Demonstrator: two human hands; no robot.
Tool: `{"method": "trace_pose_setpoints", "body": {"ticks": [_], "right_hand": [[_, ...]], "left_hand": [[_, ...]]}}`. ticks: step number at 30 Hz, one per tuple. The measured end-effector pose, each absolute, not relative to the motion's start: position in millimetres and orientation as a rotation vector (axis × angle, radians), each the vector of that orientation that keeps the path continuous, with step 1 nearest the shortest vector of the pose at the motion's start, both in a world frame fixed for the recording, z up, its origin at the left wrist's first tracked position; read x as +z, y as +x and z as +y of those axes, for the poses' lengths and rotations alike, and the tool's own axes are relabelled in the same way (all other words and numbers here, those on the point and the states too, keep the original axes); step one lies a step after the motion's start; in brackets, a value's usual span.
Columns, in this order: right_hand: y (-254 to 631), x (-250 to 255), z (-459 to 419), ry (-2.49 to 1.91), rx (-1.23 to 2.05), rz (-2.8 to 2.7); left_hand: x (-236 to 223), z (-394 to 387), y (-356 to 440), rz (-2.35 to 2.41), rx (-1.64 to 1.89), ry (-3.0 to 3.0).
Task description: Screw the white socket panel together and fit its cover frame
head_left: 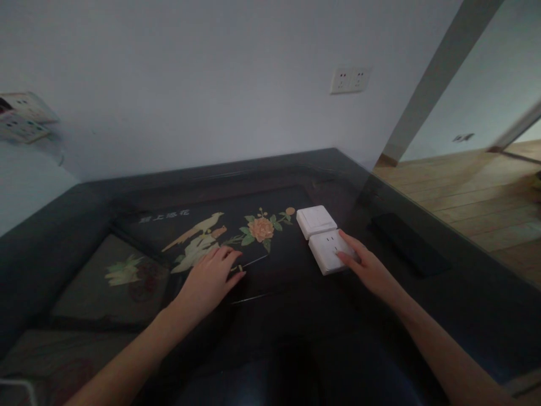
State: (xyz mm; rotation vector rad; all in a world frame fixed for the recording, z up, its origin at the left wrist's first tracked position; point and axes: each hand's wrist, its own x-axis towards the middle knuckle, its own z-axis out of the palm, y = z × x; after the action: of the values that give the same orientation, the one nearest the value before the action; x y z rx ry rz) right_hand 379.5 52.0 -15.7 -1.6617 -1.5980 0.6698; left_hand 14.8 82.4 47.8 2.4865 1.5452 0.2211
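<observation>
My right hand (367, 265) lies on the dark glass-topped table (296, 316), its fingers stretched out over the right edge of a white socket panel (328, 250). A white switch panel (316, 220) lies just behind that one, touching it. My left hand (211, 279) rests palm down on the table, over the painted bird, fingers loosely extended. Its fingertips touch a small pale object (239, 268) that I cannot make out. Neither hand lifts anything.
A flat black rectangle (408, 243) lies on the table to the right of my right hand. A double wall socket (350, 80) sits on the wall behind. White power strips (21, 117) hang at the far left. Wooden floor (473, 197) shows beyond the table's right edge.
</observation>
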Motion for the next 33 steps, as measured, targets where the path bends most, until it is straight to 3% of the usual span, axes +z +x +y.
{"method": "trace_pose_setpoints", "body": {"ticks": [8,16,23,33], "right_hand": [[379,-18,55,-1.648,0.646,-1.603],[379,-19,55,-1.635,0.629,-1.614],[378,-23,56,-1.612,0.595,-1.640],[378,-22,56,-1.606,0.607,-1.641]], "left_hand": [[40,71,-1,1.682,-0.032,2.496],[54,93,58,1.372,0.138,2.390],[31,126,132,1.224,0.180,2.269],[21,132,151,1.204,0.152,2.230]]}}
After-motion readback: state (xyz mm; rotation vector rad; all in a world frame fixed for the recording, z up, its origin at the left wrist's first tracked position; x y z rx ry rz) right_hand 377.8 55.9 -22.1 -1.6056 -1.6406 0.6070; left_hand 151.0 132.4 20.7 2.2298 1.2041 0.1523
